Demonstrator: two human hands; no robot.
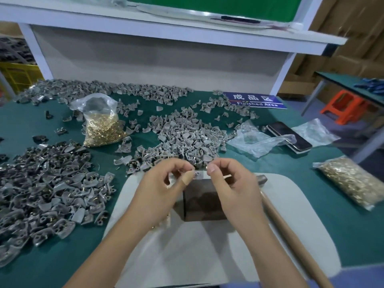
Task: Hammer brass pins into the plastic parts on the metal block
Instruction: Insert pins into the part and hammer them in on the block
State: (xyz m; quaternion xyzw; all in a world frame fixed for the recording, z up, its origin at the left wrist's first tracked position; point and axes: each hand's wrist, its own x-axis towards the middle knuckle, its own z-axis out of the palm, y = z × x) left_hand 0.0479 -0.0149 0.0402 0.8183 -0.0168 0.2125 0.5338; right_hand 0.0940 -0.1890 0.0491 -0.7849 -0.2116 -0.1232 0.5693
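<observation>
Clearly mid-batch: left hand (pixel 164 183) pinches a part (pixel 197 174) above the block (pixel 202 201), right hand (pixel 226 179) pinches a pin; hammer (pixel 291 231) idle (lower right), grey pile (pixel 187 138) at centre waiting.

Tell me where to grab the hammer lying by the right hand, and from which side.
Grip the wooden handle mid-shaft, coming from above on the right. It lies flat and bare along the grey mat, running toward the viewer; its head sits tucked behind the right hand beside the metal block.
</observation>
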